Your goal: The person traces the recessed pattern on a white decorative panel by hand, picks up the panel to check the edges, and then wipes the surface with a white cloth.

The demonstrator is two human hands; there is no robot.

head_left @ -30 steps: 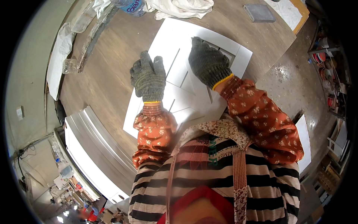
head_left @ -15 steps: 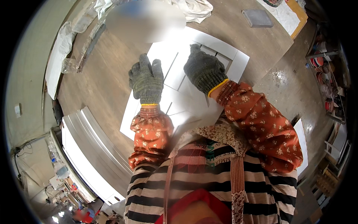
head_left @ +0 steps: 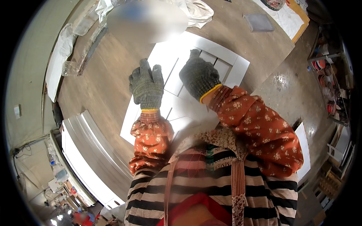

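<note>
A white panel (head_left: 237,67) with recessed rectangles and dark grooves, like a cabinet door, lies flat and aslant on the brown table. Along its left side rests my left hand (head_left: 147,85), in a dark grey knit glove, its fingers stretched out and spread. My right hand (head_left: 200,76), gloved alike with a yellow cuff, is over the panel's middle beside the grooves. Its fingers are curled in and closed; whatever they may hold is hidden beneath the glove. Strong glare washes out the panel's far part, and my apron and shadow cover its near edge.
Long white and grey boards (head_left: 90,150) are stacked at the left. A grey flat block (head_left: 258,23) lies far right on the table (head_left: 109,71), with white cloth (head_left: 198,13) at the back. Shelves (head_left: 328,75) with spools stand at the right.
My right hand has slid a little to the left across the panel, still closed. My left hand stays at the panel's left side. The whole view has shifted slightly.
</note>
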